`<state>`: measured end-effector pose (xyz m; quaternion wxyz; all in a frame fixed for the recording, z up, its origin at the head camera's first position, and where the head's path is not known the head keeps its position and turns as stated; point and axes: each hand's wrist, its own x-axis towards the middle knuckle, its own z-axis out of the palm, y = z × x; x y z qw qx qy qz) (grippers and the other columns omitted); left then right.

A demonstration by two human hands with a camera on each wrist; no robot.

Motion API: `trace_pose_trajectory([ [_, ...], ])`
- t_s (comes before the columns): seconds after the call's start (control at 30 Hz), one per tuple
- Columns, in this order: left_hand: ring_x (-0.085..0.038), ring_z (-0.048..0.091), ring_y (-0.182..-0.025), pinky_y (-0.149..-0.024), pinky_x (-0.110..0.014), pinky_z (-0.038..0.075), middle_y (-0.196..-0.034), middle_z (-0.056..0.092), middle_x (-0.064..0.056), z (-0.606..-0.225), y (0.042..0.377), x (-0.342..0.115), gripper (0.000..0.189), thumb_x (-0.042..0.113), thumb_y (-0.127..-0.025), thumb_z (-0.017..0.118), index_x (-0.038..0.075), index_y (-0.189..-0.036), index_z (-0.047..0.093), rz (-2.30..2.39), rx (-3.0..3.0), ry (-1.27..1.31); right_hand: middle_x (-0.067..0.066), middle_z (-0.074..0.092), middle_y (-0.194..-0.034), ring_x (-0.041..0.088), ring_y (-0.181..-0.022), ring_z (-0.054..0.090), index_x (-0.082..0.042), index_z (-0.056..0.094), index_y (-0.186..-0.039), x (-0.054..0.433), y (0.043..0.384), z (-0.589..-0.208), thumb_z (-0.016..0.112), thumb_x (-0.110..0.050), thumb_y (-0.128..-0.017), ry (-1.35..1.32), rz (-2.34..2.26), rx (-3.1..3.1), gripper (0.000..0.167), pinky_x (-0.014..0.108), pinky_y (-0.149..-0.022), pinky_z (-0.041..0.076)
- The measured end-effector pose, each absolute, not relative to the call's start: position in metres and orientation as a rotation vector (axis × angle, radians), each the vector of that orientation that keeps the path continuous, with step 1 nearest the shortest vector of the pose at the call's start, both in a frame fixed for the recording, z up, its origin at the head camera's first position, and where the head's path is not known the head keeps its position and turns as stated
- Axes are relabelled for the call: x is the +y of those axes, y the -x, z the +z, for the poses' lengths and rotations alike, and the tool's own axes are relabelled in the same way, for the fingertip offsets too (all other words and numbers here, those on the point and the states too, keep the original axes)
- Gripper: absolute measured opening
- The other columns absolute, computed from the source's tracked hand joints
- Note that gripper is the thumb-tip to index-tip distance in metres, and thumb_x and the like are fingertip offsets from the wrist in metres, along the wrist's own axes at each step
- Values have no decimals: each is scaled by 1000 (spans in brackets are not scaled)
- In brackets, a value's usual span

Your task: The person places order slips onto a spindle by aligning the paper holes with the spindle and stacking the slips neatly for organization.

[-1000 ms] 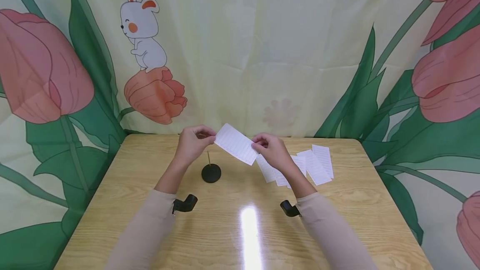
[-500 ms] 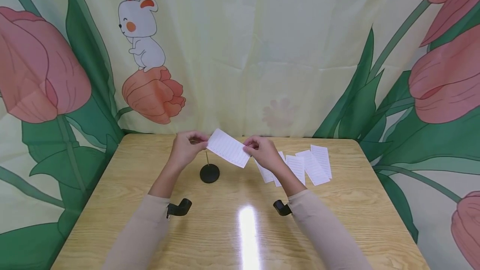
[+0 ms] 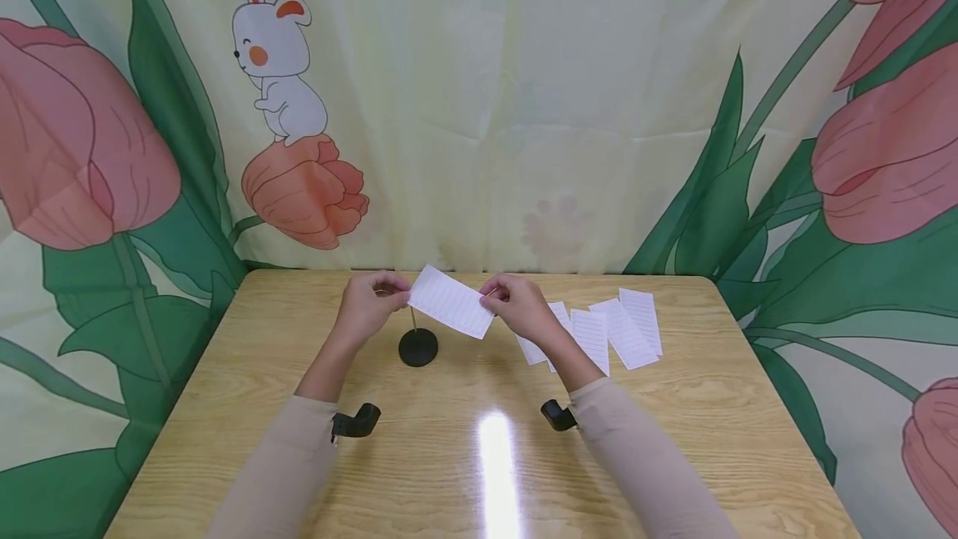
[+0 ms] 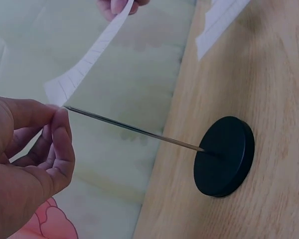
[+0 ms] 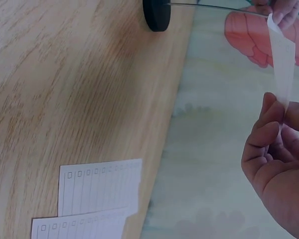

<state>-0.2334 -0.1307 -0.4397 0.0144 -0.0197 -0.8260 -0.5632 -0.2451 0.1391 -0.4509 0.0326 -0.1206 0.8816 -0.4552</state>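
A lined paper slip is stretched slantwise between both hands above the table. My left hand pinches its left corner between thumb and fingertips. The right hand pinches the opposite end. Below the left fingers stands a bill spike, its round black base flat on the wood. In the left wrist view, the thin metal rod rises from the base, and its tip is right at the left fingertips and the slip's corner. The right wrist view shows the held slip nearly edge-on, slightly curled at the left fingers.
Several similar slips lie fanned and overlapping on the table's right side, partly hidden by the right forearm. Rows of small boxes show on two slips in the right wrist view. A printed curtain hangs behind the wooden table.
Both hands have carried the slip left and slightly down, so its left corner is now by the spike's tip. The movement is smaller in the last half second. The grips look the same.
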Motion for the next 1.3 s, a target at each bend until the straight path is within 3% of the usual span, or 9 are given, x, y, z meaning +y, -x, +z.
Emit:
trace_pose_trajectory([
  [0.47,-12,69,-79,-70,-20,57,-98,69,-17,-448,235,-133,14,0,-92,75,-6,-104,73,-1851,-2527,48,3,72,-87,15,-77,64,-9,72,-106,138,243,-452,71,-14,-97,332,-1358,2712,10,27,-67,50],
  [0.9,-14,69,-80,-72,-19,57,-101,70,-19,-449,234,-134,14,1,-93,74,-5,-105,73,-1864,-2522,78,3,72,-88,15,-79,64,-9,72,-106,139,242,-454,71,-15,-98,344,-1341,2722,10,29,-69,51],
  [1.13,-18,69,-80,-73,-25,58,-99,70,-20,-450,233,-133,12,1,-93,74,-4,-104,74,-1829,-2529,88,4,72,-88,15,-78,64,-8,72,-104,138,242,-458,71,-13,-98,357,-1356,2725,8,28,-68,51],
  [1.3,-17,68,-80,-72,-20,57,-101,70,-21,-450,232,-133,12,0,-93,73,-5,-104,74,-1821,-2520,101,3,72,-87,15,-78,64,-9,72,-103,136,241,-461,72,-13,-97,348,-1359,2733,7,27,-68,51],
])
